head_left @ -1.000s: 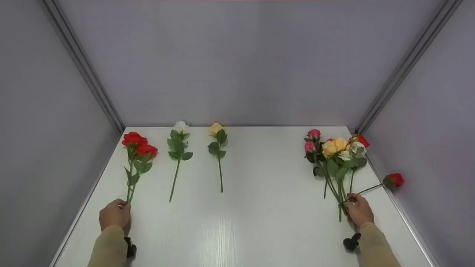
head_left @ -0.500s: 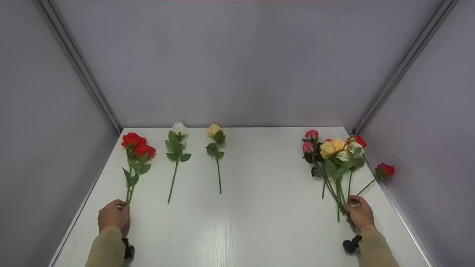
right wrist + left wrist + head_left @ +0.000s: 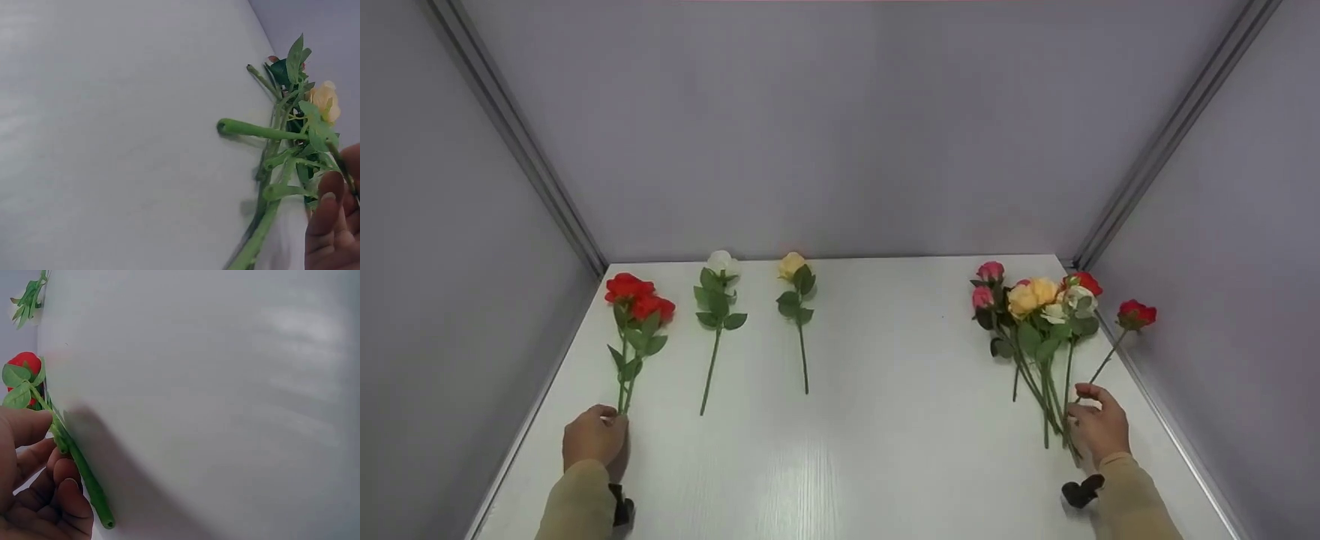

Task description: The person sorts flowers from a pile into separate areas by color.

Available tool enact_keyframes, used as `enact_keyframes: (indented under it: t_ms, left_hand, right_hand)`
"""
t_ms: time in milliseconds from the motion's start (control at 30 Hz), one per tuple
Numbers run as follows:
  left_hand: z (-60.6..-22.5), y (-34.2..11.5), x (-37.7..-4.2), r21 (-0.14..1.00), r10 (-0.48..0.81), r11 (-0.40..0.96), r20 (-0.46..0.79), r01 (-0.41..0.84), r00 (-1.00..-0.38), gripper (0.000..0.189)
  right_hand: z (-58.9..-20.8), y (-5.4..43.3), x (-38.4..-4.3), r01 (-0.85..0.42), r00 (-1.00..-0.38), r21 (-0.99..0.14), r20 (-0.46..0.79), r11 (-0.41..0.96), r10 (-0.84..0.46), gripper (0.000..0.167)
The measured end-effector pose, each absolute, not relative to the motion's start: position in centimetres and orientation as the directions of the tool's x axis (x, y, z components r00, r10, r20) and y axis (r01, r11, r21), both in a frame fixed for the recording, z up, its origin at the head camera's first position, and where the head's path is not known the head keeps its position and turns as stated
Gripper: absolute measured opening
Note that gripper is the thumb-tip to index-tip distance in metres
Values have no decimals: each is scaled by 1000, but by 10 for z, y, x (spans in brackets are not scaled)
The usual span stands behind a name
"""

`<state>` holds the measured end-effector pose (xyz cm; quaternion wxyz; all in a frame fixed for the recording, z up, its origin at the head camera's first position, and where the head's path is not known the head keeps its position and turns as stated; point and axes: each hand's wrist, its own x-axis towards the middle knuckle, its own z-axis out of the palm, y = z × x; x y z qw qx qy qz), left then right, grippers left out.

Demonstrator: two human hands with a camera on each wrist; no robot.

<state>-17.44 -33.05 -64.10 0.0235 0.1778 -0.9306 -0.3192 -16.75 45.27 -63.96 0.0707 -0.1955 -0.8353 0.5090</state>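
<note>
My left hand (image 3: 594, 436) pinches the green stems of two red roses (image 3: 641, 298) lying at the left of the table; in the left wrist view the lower stem (image 3: 93, 484) runs out past the curled fingers. At the right, my right hand (image 3: 1099, 426) holds the thin stem of a single red rose (image 3: 1136, 314), whose bloom points up and away to the right. Beside that hand lies a loose bunch: pink roses (image 3: 982, 297), yellow roses (image 3: 1033, 298), a white rose (image 3: 1080, 301) and another red rose (image 3: 1085, 283). Their cut stem ends (image 3: 239, 128) show near the right fingers.
A white rose (image 3: 723, 262) and a yellow rose (image 3: 793, 265) lie apart on the white table (image 3: 885, 375), stems toward me. Grey walls (image 3: 840, 127) enclose the back and both sides. A black wrist device (image 3: 1082, 491) sits at the right sleeve.
The single red rose on the right has swung from pointing sideways to pointing farther up and away. My right hand has shifted slightly to the right. The left hand keeps its grip.
</note>
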Motion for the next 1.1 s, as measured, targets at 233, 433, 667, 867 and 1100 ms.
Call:
enact_keyframes:
  t_ms: [233, 433, 667, 867, 1100]
  left_hand:
    - [-631, -323, -176, 605, -379, 739, 8, -297, -925, 31]
    - [-608, -296, -184, 645, -352, 734, 93, -212, -931, 26]
    - [-586, -225, -201, 663, -233, 748, 280, 12, -931, 13]
    - [-574, -152, -208, 715, -94, 674, 333, 186, -938, 7]
    - [-583, -63, -206, 790, 106, 530, 298, 308, -949, 6]
  right_hand:
    - [-625, 438, -172, 190, -902, -923, -30, 334, 432, 41]
    - [-613, 416, -177, 141, -898, -965, -31, 220, 439, 59]
    - [-599, 385, -183, 134, -910, -988, -93, 73, 404, 55]
    - [-595, 357, -188, 121, -942, -989, -139, -80, 304, 39]
    - [-609, 309, -194, 110, -964, -987, -136, -121, 228, 35]
